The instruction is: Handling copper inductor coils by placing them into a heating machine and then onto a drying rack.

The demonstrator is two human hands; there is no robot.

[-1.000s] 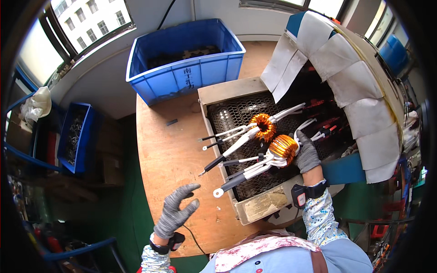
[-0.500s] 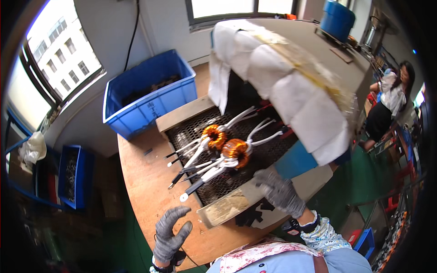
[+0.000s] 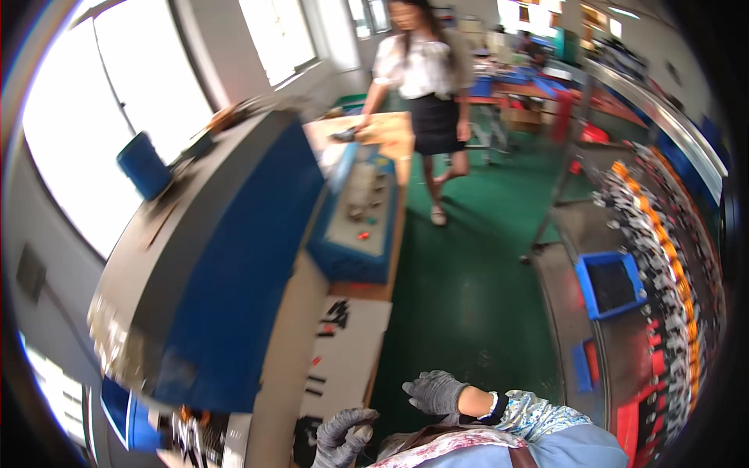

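My left hand [image 3: 343,438], in a grey knit glove, is low in the view beside a white board [image 3: 347,374] with small black and red pieces on it. Its fingers and thumb are apart, and nothing shows in it. To its right, over the green floor, my right hand [image 3: 437,391] wears the same kind of glove. The fingers of that hand are loosely extended, holding nothing visible. At the lower left, wire-wound coils [image 3: 187,413] with white leads show partly at the end of a grey and blue machine housing [image 3: 242,265].
A blue control box [image 3: 355,242] stands on the wooden bench beyond the board. On the right, a rack [image 3: 562,292] carries a blue tray [image 3: 612,285] and rows of orange coils [image 3: 663,249]. Ahead, a person [image 3: 429,86] stands in the aisle, one hand at the bench.
The view has swung right, from the mesh conveyor with two coils toward the aisle and rack. My right hand is now away from the conveyor's edge, and my hands are closer together.
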